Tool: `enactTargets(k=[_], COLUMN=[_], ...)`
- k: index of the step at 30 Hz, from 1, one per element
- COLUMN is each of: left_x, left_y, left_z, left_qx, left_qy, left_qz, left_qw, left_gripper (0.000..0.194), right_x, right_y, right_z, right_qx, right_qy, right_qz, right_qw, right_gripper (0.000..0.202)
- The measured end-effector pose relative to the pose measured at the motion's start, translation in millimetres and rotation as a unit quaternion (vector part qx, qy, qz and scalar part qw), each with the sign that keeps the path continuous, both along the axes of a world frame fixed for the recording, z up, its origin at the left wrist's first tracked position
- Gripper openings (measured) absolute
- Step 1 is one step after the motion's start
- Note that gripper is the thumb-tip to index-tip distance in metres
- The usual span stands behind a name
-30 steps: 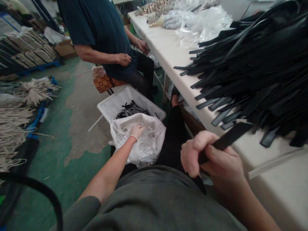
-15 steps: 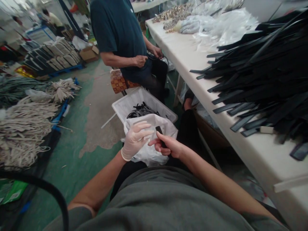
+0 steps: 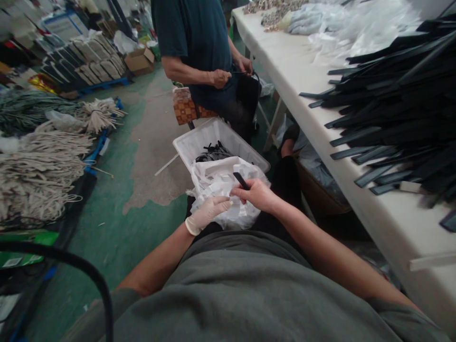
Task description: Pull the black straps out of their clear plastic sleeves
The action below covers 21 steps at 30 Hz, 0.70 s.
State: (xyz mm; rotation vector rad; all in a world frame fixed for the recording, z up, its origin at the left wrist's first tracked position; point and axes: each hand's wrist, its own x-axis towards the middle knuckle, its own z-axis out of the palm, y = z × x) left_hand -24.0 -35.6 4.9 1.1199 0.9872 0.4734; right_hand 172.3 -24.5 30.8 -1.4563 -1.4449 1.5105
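Far left, we noted pale cords (image 3: 39,175) heaped in loose bundles, dark ones behind. Past them we logged stacked bundles (image 3: 85,61) on a blue pallet, an opened cardboard box (image 3: 139,61) just beside. Next came a white bin (image 3: 182,144), tilted in our view, with thin black pieces (image 3: 214,151) inside; beyond it a co-worker (image 3: 199,38) in a dark shirt sat on a patterned seat, a thin dark cord between both hands.

Our left hand (image 3: 211,211), in a pale glove, reached over the near side of a white sack (image 3: 213,165), fingers stretched together; we could not tell whether they gripped anything. White scraps filled the sack. Above it, we saw the black strip (image 3: 241,180) slanting up out of our bare right hand (image 3: 257,194), which was closed round it. Our fingertips lay close; contact was unclear.

To the right, we recorded a long pale table (image 3: 281,52) bearing crumpled clear plastic (image 3: 359,35) and, nearest us, a thick heap of black strips (image 3: 399,109), ends overhanging toward our side.
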Motion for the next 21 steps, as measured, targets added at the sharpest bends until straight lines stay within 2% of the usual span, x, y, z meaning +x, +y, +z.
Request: enactTargets(k=[5, 9, 11, 12, 14, 16, 17, 19, 20, 21], left_x=[13.1, 12.5, 3.1, -5.5, -31.5, -66.1, -84.0, -113.5, -122.5, -126.5], left_y=[-1.3, -1.4, 15.1, 29.1, 65.7, 103.9, 119.5, 138.3, 141.0, 139.4], left_z=[9.4, 8.2, 14.3, 22.5, 51.7, 94.9, 118.3, 158.7, 171.6, 177.7], left_qx=[-0.058, -0.118, -0.133, -0.122, -0.068, -0.016, 0.02, 0.1, 0.133, 0.153], left_qy=[-0.005, -0.034, -0.079, -0.102, -0.153, -0.218, -0.246, -0.29, -0.31, -0.326], left_qz=[-0.055, -0.097, -0.064, -0.016, 0.14, 0.315, 0.377, 0.415, 0.412, 0.404], left_qw=[0.997, 0.988, 0.986, 0.987, 0.976, 0.923, 0.892, 0.857, 0.847, 0.841], left_gripper=[0.036, 0.029, 0.026, 0.023, 0.017, 0.028, 0.034, 0.04, 0.041, 0.042], right_x=[-0.8, 3.7, 7.4, 10.0, 17.1, 26.0, 30.6, 38.2, 40.6, 41.7], right_y=[-3.8, -4.4, -5.9, -7.5, -12.5, -19.4, -22.9, -29.3, -31.7, -33.7], right_z=[0.4, -7.8, -16.5, -22.1, -35.0, -48.4, -54.6, -64.5, -67.8, -69.6], right_qx=[0.014, 0.008, -0.008, -0.018, -0.045, -0.078, -0.095, -0.127, -0.136, -0.143], right_qy=[-0.029, -0.03, 0.007, 0.034, 0.084, 0.105, 0.104, 0.092, 0.085, 0.079], right_qz=[0.036, 0.039, 0.018, 0.0, -0.036, -0.052, -0.049, -0.029, -0.018, -0.008], right_qw=[0.999, 0.999, 1.0, 0.999, 0.995, 0.99, 0.989, 0.987, 0.987, 0.987], right_gripper=[0.016, 0.02, 0.027, 0.031, 0.037, 0.044, 0.047, 0.054, 0.058, 0.06])
